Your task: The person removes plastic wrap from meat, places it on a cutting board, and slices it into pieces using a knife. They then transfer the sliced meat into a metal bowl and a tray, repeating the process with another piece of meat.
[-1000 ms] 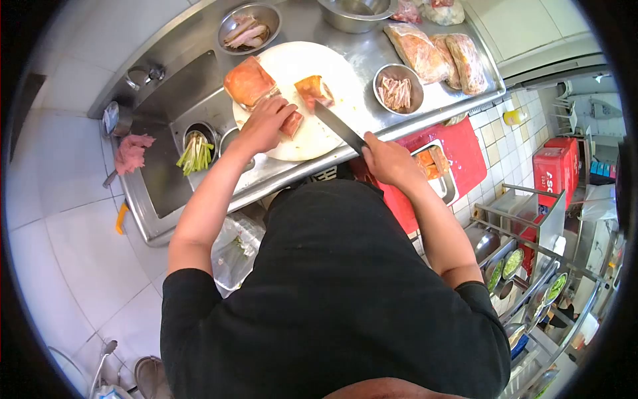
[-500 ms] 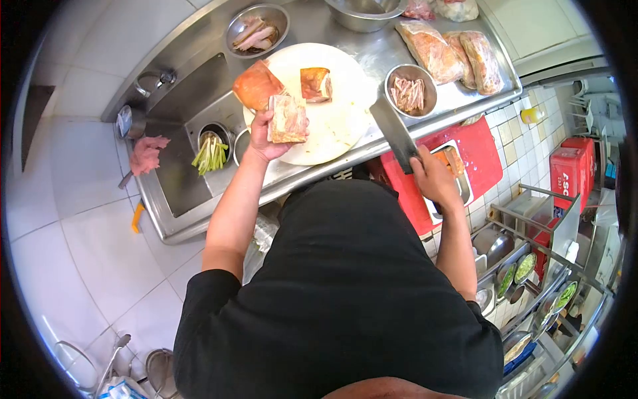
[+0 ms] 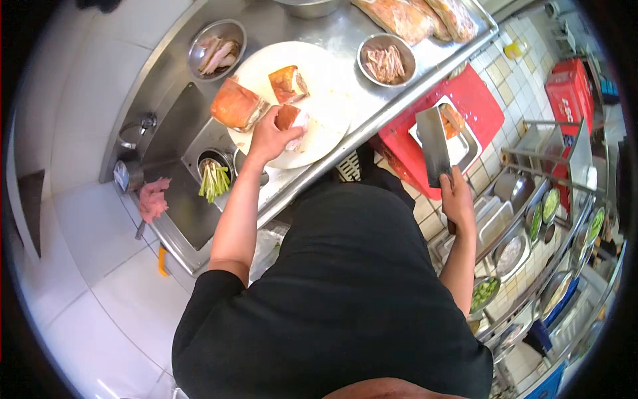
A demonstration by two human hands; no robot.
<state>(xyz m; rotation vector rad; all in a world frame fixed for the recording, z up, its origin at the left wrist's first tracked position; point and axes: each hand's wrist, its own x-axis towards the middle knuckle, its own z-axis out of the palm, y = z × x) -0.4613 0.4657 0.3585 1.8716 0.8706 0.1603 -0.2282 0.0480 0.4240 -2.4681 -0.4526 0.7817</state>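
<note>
My left hand [image 3: 271, 137] is closed round a chunk of pork [image 3: 290, 120] with brown skin, at the near left part of a round white cutting board [image 3: 329, 120]. A larger slab of brown-skinned pork [image 3: 234, 105] lies beside the hand, and a smaller pork piece [image 3: 288, 84] sits behind it on the board. Away from the board, my right hand [image 3: 457, 198] grips a cleaver [image 3: 433, 147] by its handle. The broad blade points up and away, over the red surface and partly in front of a tray.
A steel bowl of meat strips [image 3: 386, 61] stands right of the board, another bowl of meat [image 3: 217, 50] behind left. Large pork slabs [image 3: 392, 20] lie at the back. The sink [image 3: 179, 139] is left; a white tray [image 3: 470, 147] sits on a red board [image 3: 482, 100] at right.
My left hand has lowered the pork chunk toward the board and turned it so brown skin shows. My right hand and the cleaver have swung right, away from the board. The view has shifted.
</note>
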